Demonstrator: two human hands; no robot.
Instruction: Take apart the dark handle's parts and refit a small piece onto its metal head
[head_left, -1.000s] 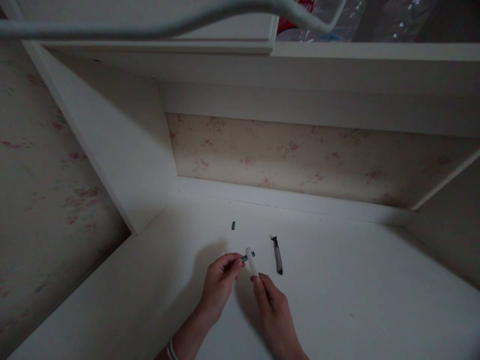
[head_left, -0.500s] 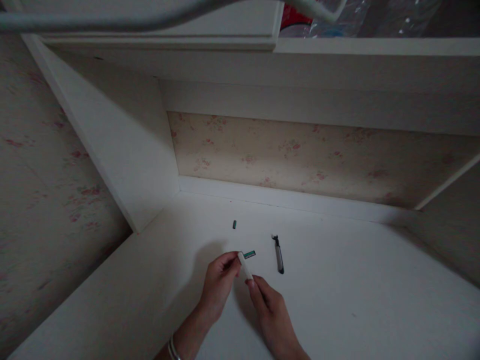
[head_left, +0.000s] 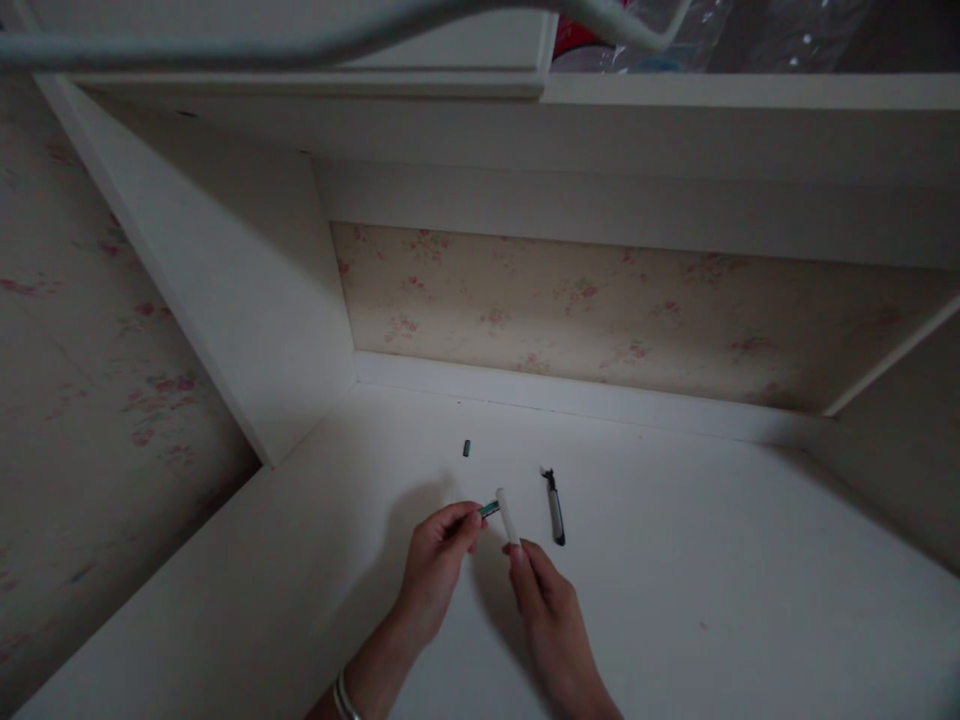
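My left hand [head_left: 435, 570] is closed, its thumb and fingertips pinching a small green-and-black strip [head_left: 489, 509] that looks like a razor blade cartridge. In my right hand [head_left: 551, 600] is a slim white stick [head_left: 508, 517], like a handle, gripped at its lower end and tilted up and slightly left. The stick's upper end is close to the strip's right end; whether they touch I cannot tell. Beyond my right hand a razor [head_left: 554, 508] with a grey and black handle lies on the white tabletop [head_left: 675, 560]. A second small green-and-black piece [head_left: 466, 448] rests farther back.
A white side panel [head_left: 247, 300] rises at the left, and flowered wallpaper [head_left: 525, 310] covers the back wall. Overhead, a white shelf edge [head_left: 750, 92] has plastic-wrapped things above it. A pale curved bar [head_left: 300, 50] crosses the top of the view.
The white stick and my right hand have shifted right and a little up, away from my left fingertips. The green-and-black strip now shows left of the stick instead of right of it.
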